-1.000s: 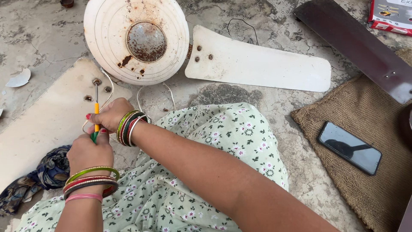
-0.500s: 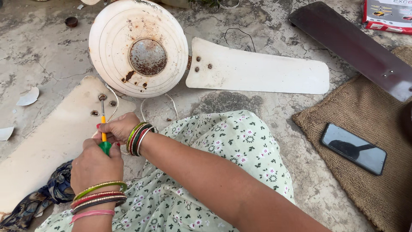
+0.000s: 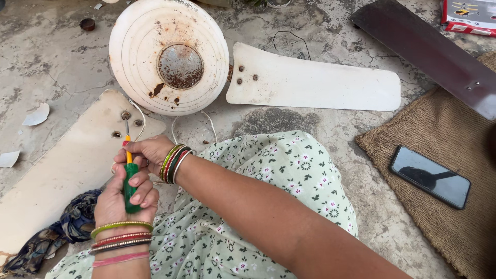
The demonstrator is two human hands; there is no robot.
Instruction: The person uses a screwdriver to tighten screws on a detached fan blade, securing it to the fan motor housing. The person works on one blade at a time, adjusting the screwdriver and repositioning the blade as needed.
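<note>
The cream fan blade (image 3: 62, 175) lies flat on the floor under my fingers, its screw end beside the rusty round motor housing (image 3: 169, 56); bare floor lies beyond. My left hand (image 3: 125, 199) wraps the green-handled screwdriver (image 3: 129, 173), my right hand (image 3: 150, 153) pinches its shaft, tip on a screw (image 3: 125, 115).

Soft, even daylight, bright without harsh shadows. Sharp focus throughout; a faint reflection shows on the black glass phone (image 3: 430, 176) at right.
</note>
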